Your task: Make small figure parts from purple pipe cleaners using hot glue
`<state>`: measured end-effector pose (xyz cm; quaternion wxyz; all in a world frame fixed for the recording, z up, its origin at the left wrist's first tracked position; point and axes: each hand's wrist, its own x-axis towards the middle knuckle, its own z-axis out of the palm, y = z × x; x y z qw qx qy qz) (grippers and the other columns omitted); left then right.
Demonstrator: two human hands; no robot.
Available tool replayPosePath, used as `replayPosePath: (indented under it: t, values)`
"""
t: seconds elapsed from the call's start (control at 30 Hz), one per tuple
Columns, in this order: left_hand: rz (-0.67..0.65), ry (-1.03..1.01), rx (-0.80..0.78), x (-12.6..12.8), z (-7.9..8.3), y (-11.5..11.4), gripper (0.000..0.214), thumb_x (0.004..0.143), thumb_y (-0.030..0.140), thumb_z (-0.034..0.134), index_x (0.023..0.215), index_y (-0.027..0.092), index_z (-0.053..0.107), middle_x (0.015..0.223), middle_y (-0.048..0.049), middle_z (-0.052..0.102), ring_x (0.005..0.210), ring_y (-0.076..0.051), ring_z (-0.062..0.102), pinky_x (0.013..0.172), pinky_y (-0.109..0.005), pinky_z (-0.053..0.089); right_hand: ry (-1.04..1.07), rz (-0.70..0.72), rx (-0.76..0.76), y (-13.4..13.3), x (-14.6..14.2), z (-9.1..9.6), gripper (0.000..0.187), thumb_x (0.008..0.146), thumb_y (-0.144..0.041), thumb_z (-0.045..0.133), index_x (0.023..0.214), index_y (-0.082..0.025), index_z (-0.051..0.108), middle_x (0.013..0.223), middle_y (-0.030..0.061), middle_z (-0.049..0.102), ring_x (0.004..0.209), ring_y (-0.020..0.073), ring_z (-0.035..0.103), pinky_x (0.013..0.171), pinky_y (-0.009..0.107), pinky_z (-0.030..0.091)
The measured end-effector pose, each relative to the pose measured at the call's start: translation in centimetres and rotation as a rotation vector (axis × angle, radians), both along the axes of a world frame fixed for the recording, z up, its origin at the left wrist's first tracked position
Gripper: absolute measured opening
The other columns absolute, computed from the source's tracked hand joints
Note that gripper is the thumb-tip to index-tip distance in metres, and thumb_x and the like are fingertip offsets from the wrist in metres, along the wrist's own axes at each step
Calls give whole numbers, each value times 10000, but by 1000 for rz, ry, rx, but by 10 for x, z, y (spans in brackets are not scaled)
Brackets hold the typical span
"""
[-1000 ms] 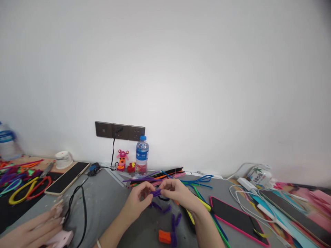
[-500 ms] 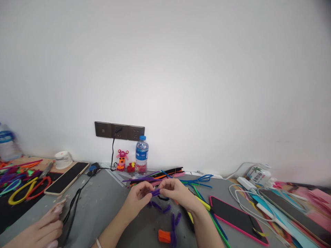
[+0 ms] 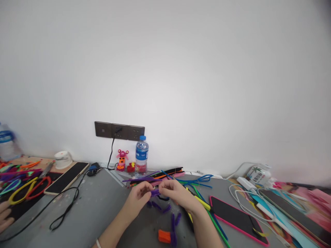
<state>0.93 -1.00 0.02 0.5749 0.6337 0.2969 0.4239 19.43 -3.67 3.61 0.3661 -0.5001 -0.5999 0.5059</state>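
Neighbour's hand (image 3: 4, 217) had slid off toward the left edge of the frame since a second ago, and the black cable (image 3: 76, 196) had flopped into a new loop on the grey table (image 3: 103, 210); mine basically stayed put. So yeah, left hand (image 3: 137, 199) and right hand (image 3: 177, 195) were both pinched in narrow on a short fuzzy purple piece (image 3: 155, 193), lower centre of the frame, one at each end. Guessing I held it from both sides because something that small and soft would twist about otherwise. Loose purple bits (image 3: 156, 206) lay just below my fingers and an orange piece (image 3: 164, 236) sat at bottom centre, probably for easy reach. Pink-rimmed phone (image 3: 239, 220) was over at lower right, water bottle (image 3: 142, 156) left of centre, I'd say parked clear of my elbows.
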Motion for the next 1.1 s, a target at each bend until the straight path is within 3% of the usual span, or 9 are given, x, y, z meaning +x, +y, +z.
replayPosePath:
  t: [0.13, 0.27, 0.5, 0.77, 1.1]
  values:
    - [40, -7, -48, 2, -4, 3, 138, 702, 286, 653, 745, 161, 613, 612, 41, 515, 578, -118, 457, 541, -220, 350, -27, -25, 21, -1, -2, 4, 214, 799, -358, 615, 716, -161, 619, 589, -28, 499, 554, 113, 414, 538, 240, 295]
    - [69, -91, -217, 2, -6, 4, 207, 706, 349, 669, 786, 167, 611, 607, 36, 560, 500, -94, 444, 480, -204, 340, 19, -77, 210, 0, -2, 6, 232, 838, -389, 612, 911, -170, 636, 766, 16, 606, 678, 148, 518, 611, 254, 379]
    - [28, -250, -502, 2, 5, -1, 232, 669, 362, 696, 740, 185, 563, 575, 43, 574, 487, -79, 453, 450, -181, 323, -71, -43, 414, -2, -1, 6, 299, 792, -269, 684, 1080, -224, 615, 1035, 41, 645, 875, 189, 568, 791, 300, 439]
    - [15, -237, -482, 2, 3, 1, 283, 653, 394, 727, 709, 174, 557, 548, 35, 592, 470, -70, 456, 462, -177, 317, -140, -30, 447, 1, -4, 2, 161, 803, -194, 662, 961, -220, 640, 917, 5, 629, 807, 161, 550, 733, 260, 423]
    - [1, -189, -381, 2, 4, 1, 328, 687, 461, 735, 720, 170, 586, 557, 20, 625, 469, -75, 454, 482, -182, 324, -159, -42, 441, 1, -3, 2, 141, 801, -250, 660, 932, -203, 638, 884, 7, 627, 765, 160, 557, 707, 266, 423]
